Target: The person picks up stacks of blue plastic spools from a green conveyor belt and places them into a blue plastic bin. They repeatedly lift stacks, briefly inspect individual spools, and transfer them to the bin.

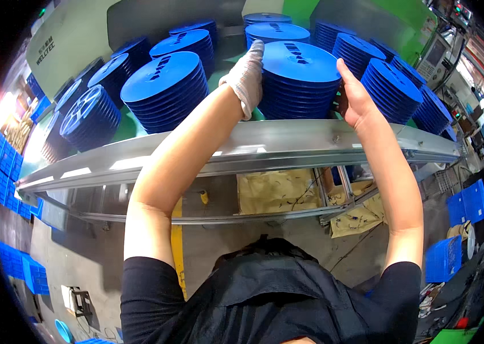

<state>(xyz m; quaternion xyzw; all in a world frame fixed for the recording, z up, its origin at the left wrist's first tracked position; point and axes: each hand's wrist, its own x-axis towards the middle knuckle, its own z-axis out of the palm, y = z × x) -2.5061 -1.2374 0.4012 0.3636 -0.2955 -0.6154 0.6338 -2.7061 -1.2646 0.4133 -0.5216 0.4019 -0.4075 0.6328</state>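
A tall stack of round blue plastic reel discs [299,63] stands near the front edge of a metal-framed table [288,137], between my two hands. My left hand [247,80], in a light grey glove, presses against the stack's left side with its fingers together. On the right side, my bare right hand [355,97] lies along the stack, its thumb up by the top rim and its other fingers partly hidden. The top disc has small dark slots in a line across its middle. Whether the stack is lifted off the table, I cannot tell.
Several similar stacks stand around it, including a left stack [162,80] and a right stack [392,83]. A control panel [434,57] is at the back right. Below the table lie brown sheets [276,192]. Blue crates [444,258] stand on the floor at both sides.
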